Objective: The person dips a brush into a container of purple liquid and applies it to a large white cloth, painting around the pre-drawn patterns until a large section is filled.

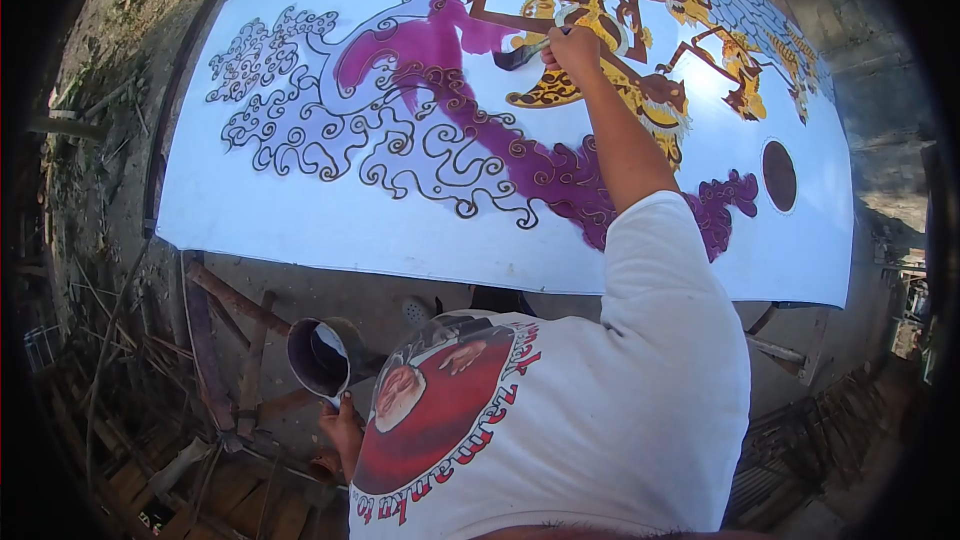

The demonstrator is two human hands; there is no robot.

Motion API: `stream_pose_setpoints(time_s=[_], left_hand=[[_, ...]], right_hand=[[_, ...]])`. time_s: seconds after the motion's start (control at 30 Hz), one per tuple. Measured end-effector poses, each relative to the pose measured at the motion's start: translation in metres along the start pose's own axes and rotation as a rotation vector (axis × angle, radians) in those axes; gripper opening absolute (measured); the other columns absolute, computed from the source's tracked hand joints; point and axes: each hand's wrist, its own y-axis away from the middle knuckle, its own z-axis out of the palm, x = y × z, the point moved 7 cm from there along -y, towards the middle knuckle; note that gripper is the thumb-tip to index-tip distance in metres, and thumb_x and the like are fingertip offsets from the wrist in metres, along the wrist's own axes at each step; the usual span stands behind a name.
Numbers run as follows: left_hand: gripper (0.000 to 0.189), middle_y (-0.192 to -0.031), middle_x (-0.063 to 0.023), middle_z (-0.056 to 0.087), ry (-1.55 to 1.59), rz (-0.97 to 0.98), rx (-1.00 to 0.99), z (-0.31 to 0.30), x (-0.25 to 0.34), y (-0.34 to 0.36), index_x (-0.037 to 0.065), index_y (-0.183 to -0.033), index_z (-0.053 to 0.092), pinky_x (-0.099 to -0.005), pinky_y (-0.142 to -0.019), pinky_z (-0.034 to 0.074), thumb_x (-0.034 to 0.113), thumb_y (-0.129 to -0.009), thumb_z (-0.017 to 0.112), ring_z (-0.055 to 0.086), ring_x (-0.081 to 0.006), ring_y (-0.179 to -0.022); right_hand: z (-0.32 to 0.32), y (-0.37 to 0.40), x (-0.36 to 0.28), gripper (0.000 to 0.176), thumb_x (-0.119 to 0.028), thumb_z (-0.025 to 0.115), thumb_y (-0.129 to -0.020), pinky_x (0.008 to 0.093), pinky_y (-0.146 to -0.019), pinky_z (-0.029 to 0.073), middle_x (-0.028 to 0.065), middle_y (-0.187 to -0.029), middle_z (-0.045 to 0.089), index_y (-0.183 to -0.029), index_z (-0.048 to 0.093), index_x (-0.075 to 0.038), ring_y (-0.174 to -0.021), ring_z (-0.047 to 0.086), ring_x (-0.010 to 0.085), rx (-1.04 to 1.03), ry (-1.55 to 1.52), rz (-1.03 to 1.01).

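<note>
My right hand [573, 52] is closed on a paintbrush [521, 56], whose dark bristles are at the purple area near the brown and gold figures. Under it lies a large white cloth [330, 225] with dark curling outlines and purple paint [555, 175] running diagonally across it. Below the cloth's near edge, my left hand [343, 432] is wrapped round the handle of a round pot [319, 356]. The pot is tilted so its opening shows, with a pale patch inside; its contents are hard to make out.
Wooden poles [235, 297] support the cloth from beneath at the left. Sticks and boards [205, 480] lie on the ground at the lower left, and more wood [820, 430] is at the lower right. A dark oval [779, 177] marks the cloth's right side.
</note>
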Motion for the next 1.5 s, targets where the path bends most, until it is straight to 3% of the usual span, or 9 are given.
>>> stream_pose_setpoints(time_s=[0.07, 0.13, 0.23, 0.4, 0.5, 0.6, 0.83, 1.23, 1.5], left_hand=[[0.019, -0.06, 0.0021, 0.053, 0.026, 0.008, 0.003, 0.0, 0.001, -0.002, 0.006, -0.087, 0.059, -0.0263, -0.041, 0.032, 0.017, -0.093, 0.073, 0.045, -0.0063, -0.045], [0.019, -0.059, 0.0022, 0.052, 0.019, 0.012, -0.006, 0.004, 0.003, -0.003, 0.006, -0.088, 0.059, -0.0264, -0.041, 0.032, 0.017, -0.093, 0.073, 0.045, -0.0064, -0.045], [0.019, -0.058, 0.0025, 0.052, -0.007, 0.042, -0.024, 0.008, 0.005, -0.007, 0.006, -0.088, 0.059, -0.0264, -0.041, 0.032, 0.018, -0.093, 0.073, 0.044, -0.0064, -0.045], [0.02, -0.058, 0.0027, 0.051, 0.024, 0.057, -0.036, 0.008, 0.008, -0.008, 0.005, -0.088, 0.058, -0.0264, -0.041, 0.032, 0.017, -0.093, 0.073, 0.043, -0.0059, -0.044], [0.019, -0.059, 0.0031, 0.051, 0.061, 0.061, -0.057, 0.01, 0.006, -0.006, 0.005, -0.088, 0.058, -0.0265, -0.04, 0.03, 0.015, -0.094, 0.072, 0.042, -0.0052, -0.044], [0.017, -0.059, 0.0036, 0.05, 0.074, 0.051, -0.065, 0.012, 0.006, -0.01, 0.005, -0.089, 0.058, -0.0267, -0.04, 0.029, 0.013, -0.094, 0.072, 0.041, -0.0046, -0.045], [0.015, -0.06, 0.0047, 0.05, 0.067, 0.074, -0.094, 0.017, 0.02, -0.007, 0.006, -0.088, 0.059, -0.0262, -0.042, 0.027, 0.01, -0.094, 0.072, 0.038, -0.0032, -0.046], [0.013, -0.061, 0.0062, 0.05, 0.071, 0.144, -0.097, 0.011, 0.007, -0.013, 0.004, -0.09, 0.061, -0.0257, -0.043, 0.026, 0.01, -0.093, 0.072, 0.038, -0.0022, -0.048], [0.012, -0.062, 0.0066, 0.05, 0.058, 0.139, -0.098, 0.011, 0.011, -0.012, 0.004, -0.091, 0.062, -0.0259, -0.043, 0.026, 0.011, -0.093, 0.072, 0.037, -0.0017, -0.049]], right_hand=[[-0.002, 0.003, 0.003, 0.028, -0.014, 0.056, -0.099, 0.0305, -0.052, 0.061, 0.0159, -0.075, 0.072, -0.096, 0.066, 0.012, -0.06, 0.072, 0.0201, 0.017, 0.047, -0.008], [-0.003, 0.007, 0.014, 0.027, -0.014, 0.056, -0.099, 0.03, -0.052, 0.061, 0.0157, -0.074, 0.072, -0.093, 0.066, 0.011, -0.059, 0.072, 0.0199, 0.126, -0.227, -0.023], [0.011, 0.014, 0.021, 0.026, -0.013, 0.056, -0.098, 0.0293, -0.052, 0.061, 0.016, -0.074, 0.072, -0.092, 0.066, 0.01, -0.059, 0.072, 0.0194, 0.148, -0.274, 0.024], [-0.018, 0.034, 0.02, 0.027, -0.014, 0.057, -0.1, 0.0305, -0.053, 0.061, 0.016, -0.077, 0.073, -0.093, 0.066, 0.01, -0.061, 0.073, 0.0205, 0.124, 0.135, -0.064], [-0.034, 0.05, 0.034, 0.026, -0.014, 0.057, -0.1, 0.0326, -0.053, 0.061, 0.0161, -0.076, 0.073, -0.094, 0.066, 0.009, -0.062, 0.073, 0.0225, 0.235, 0.048, -0.023], [-0.009, 0.061, 0.055, 0.023, -0.013, 0.056, -0.099, 0.0328, -0.05, 0.059, 0.0176, -0.075, 0.071, -0.095, 0.065, 0.009, -0.061, 0.073, 0.024, 0.244, -0.451, 0.042], [-0.035, 0.062, 0.044, 0.025, -0.011, 0.057, -0.097, 0.0317, -0.049, 0.058, 0.0156, -0.07, 0.071, -0.085, 0.066, 0.009, -0.056, 0.071, 0.0202, 0.359, -0.132, -0.035], [-0.037, 0.079, 0.047, 0.028, -0.012, 0.054, -0.097, 0.0316, -0.049, 0.059, 0.0163, -0.071, 0.069, -0.084, 0.064, 0.011, -0.057, 0.071, 0.0204, 0.368, -0.3, 0.052], [0.018, 0.05, 0.062, 0.029, -0.014, 0.056, -0.099, 0.0324, -0.049, 0.06, 0.0177, -0.073, 0.07, -0.089, 0.064, 0.013, -0.058, 0.072, 0.0214, 0.393, -0.555, 0.148]])
